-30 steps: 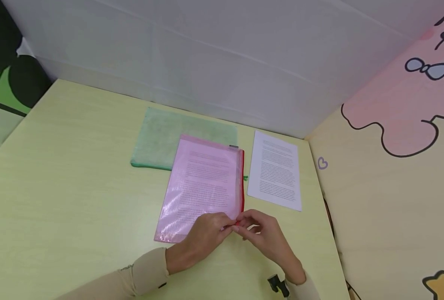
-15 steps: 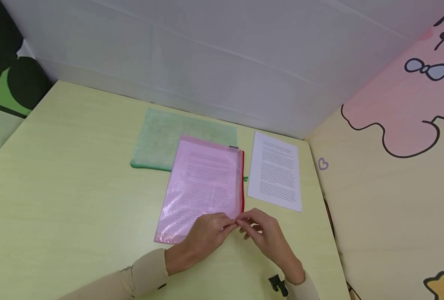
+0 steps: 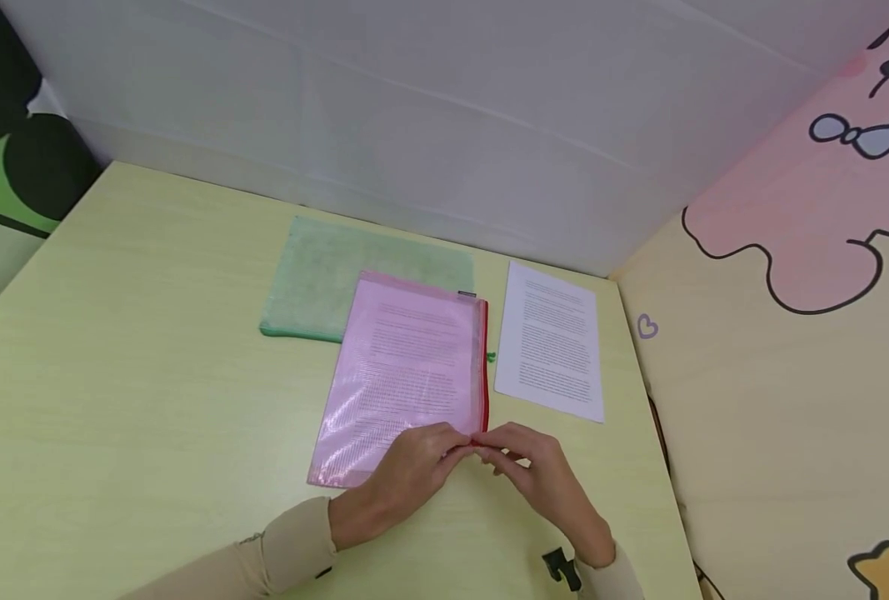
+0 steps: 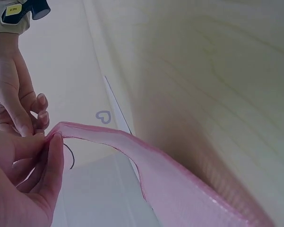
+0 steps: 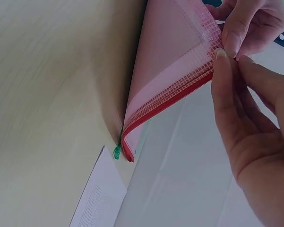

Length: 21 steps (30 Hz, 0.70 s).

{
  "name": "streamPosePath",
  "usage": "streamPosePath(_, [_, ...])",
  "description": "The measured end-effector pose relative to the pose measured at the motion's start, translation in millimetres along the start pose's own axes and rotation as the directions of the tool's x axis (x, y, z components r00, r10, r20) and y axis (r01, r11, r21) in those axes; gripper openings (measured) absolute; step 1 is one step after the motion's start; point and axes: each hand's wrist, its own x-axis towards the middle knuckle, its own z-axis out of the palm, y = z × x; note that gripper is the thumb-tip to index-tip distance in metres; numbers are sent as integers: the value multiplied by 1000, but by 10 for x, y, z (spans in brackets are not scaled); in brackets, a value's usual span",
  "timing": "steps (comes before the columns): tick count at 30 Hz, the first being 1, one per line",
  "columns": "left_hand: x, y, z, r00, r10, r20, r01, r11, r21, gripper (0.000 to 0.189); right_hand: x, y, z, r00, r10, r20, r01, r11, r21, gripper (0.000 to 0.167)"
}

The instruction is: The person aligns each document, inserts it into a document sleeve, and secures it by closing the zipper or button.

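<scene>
A pink mesh zip folder [image 3: 414, 358] with a printed sheet inside lies on the table, its red zipper [image 3: 485, 367] along the right side. My left hand [image 3: 414, 467] pinches the folder's near right corner between thumb and fingers. At that same corner my right hand [image 3: 537, 475] pinches the end of the zipper, fingertips meeting those of the left. In the left wrist view the folder [image 4: 165, 179] bends upward to the pinched corner. The right wrist view has the zipper [image 5: 170, 101] slanting up to both hands' fingertips, which hide its end.
Partly under the folder lies a green pouch [image 3: 317, 283]. A small green tag [image 3: 491, 357] pokes out beside the zipper. To the right rests a printed paper sheet [image 3: 552, 350]. A white wall [image 3: 429, 125] borders the table's back, and a decorated panel [image 3: 774, 400] stands on the right.
My right fingers have shifted slightly at the zipper's end and now lie flatter against the corner. The left hand keeps its pinch, and the folder stays in place.
</scene>
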Motion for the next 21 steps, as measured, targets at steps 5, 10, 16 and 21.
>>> streamPosePath(5, [9,20,12,1000,-12,-1,12,999,32,8,17,-16,35,998,21,-52,-23,998,-54,22])
streamPosePath(10, [7,27,25,1000,-2,-10,2,999,52,10,45,-69,56,987,113,-118,-122,990,-68,11])
streamPosePath(16, [6,34,42,1000,15,-15,-14,997,74,6,49,-87,64,967,206,-150,-212,977,-23,9])
streamPosePath(21, [2,31,52,999,33,-16,-32,997,74,9,40,-102,44,959,237,-154,-235,972,28,13])
